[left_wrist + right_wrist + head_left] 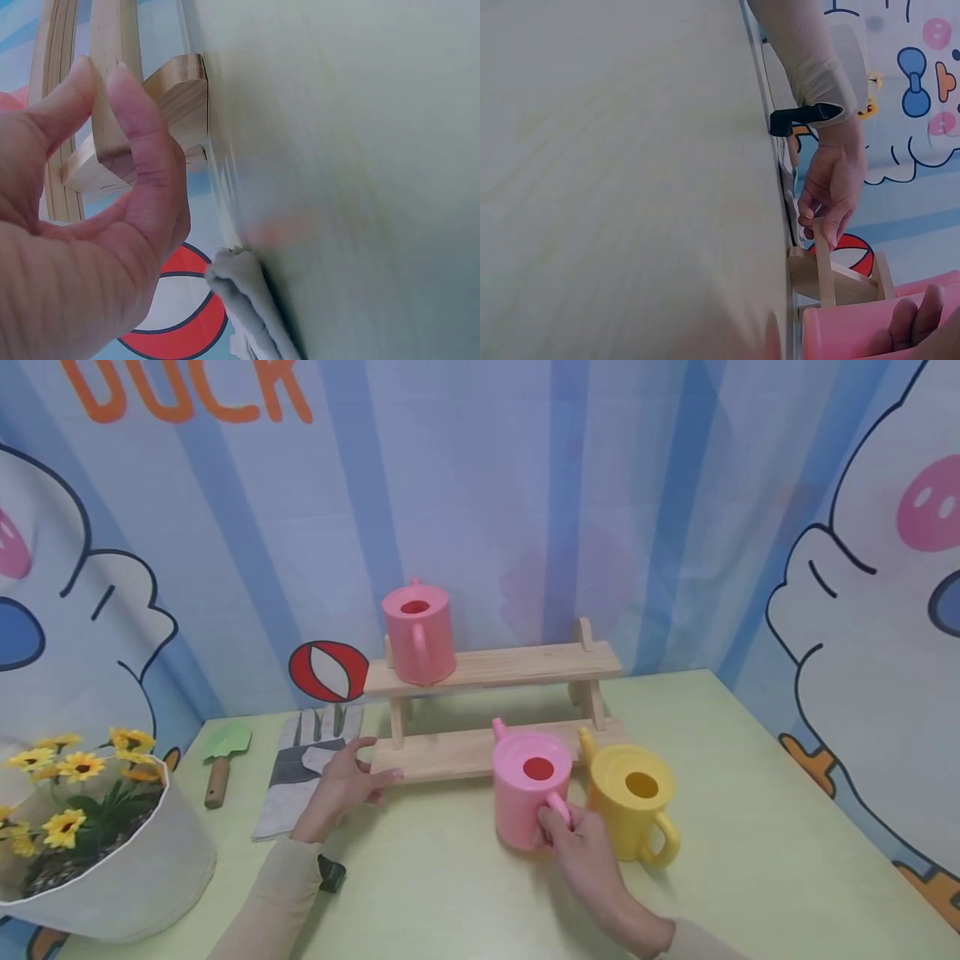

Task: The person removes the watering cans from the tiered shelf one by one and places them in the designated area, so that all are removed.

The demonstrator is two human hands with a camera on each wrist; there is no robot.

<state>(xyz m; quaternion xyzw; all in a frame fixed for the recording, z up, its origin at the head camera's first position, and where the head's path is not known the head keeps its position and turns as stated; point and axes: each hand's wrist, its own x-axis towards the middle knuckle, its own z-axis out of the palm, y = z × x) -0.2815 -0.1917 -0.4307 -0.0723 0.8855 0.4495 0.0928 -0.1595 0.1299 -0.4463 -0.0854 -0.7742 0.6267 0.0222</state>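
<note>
- Pink watering can, the nearer of two: upright in front of the lower plank of the wooden stand. Spout overlaps that plank in my head view. Whether its base touches the bench or hangs just clear, I cannot tell.
- Right hand: fingers curled about the handle, a closed hold.
- Left hand: pinching the left end of the lower plank, thumb and fingers parted by little more than the wood.
- Yellow watering can close on the right; contact with the pink one unclear.
- Second pink watering can upright on the top plank, toward its left end.
- Step in hand, as I judge it: handling the can while bracing the stand.
- I'd hold the can level, lift enough to clear the plank's front edge, and mind the spout.
- I'd ease away from the yellow can before any turn.
- Left pinch should stay light; a tug could rock the can above.
</note>
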